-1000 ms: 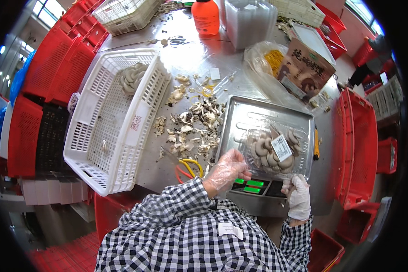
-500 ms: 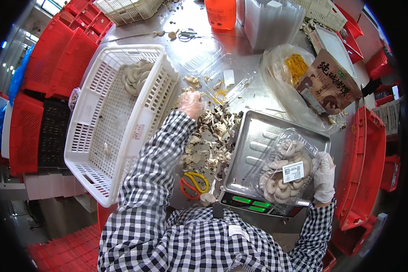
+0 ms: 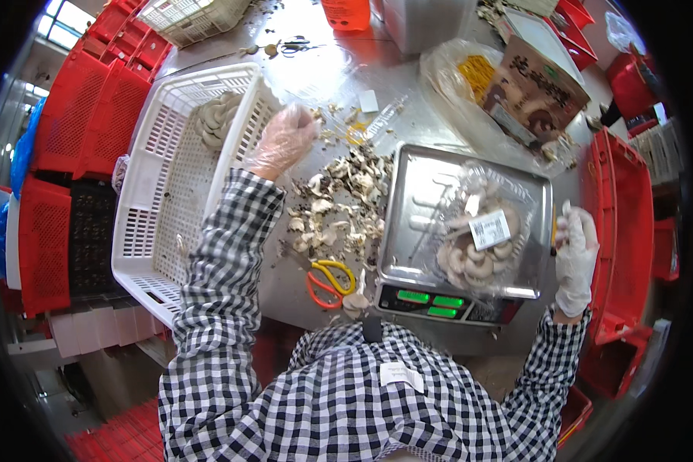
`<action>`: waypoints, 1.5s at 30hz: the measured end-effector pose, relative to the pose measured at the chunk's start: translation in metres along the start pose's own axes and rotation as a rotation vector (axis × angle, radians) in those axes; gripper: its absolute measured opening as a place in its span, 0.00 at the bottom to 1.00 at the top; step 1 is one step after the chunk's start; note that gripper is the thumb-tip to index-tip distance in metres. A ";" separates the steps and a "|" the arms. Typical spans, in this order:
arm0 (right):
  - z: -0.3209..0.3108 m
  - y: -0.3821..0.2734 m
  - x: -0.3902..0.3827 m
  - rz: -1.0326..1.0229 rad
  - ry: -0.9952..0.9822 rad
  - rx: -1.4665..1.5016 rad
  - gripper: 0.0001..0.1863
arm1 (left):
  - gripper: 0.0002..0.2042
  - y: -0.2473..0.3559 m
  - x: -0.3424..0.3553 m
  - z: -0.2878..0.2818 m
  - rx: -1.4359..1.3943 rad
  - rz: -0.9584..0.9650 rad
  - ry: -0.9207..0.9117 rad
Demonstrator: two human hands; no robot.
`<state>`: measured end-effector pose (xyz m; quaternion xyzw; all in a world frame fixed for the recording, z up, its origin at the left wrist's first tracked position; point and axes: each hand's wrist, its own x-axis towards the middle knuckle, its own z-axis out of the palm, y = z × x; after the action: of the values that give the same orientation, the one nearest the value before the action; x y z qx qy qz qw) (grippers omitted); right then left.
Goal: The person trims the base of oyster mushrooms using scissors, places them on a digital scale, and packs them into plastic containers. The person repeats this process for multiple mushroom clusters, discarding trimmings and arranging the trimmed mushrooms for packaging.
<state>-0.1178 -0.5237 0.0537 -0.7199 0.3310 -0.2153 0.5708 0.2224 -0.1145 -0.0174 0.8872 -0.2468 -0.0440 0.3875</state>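
Observation:
My left hand (image 3: 287, 138), in a clear plastic glove, hovers beside the right wall of the white slotted basket (image 3: 248, 108). Its fingers are curled, and I cannot make out anything in them. Pale curved mushrooms (image 3: 220, 120) lie in a clump at the basket's far end. A clear clamshell pack of mushrooms (image 3: 470, 258) with a white label rests on the weighing scale (image 3: 416, 231), whose green displays are lit. Just off the scale's right edge is my right hand (image 3: 576, 262), white-gloved with bent fingers, apart from the pack. What it may hold is hidden.
Mushroom trimmings (image 3: 339, 208) cover the table's middle. Scissors (image 3: 333, 283) with red and yellow handles lie near me. Beyond stand a plastic bag (image 3: 443, 77) with yellow ties, a brown printed package (image 3: 535, 88) and an orange container (image 3: 346, 14). Red crates (image 3: 620, 239) flank the right.
My left hand has risen off the trimmings and moved left toward the basket. The right hand has let go of the mushroom pack and drawn away to the right.

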 end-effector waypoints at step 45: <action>0.028 0.026 -0.019 0.182 -0.711 -0.264 0.39 | 0.07 0.156 -0.071 0.107 0.066 0.389 -0.548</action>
<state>-0.1182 -0.4943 0.0224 -0.7846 0.2001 0.1435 0.5690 0.0691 -0.2423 0.0108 0.7907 -0.5078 -0.1982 0.2786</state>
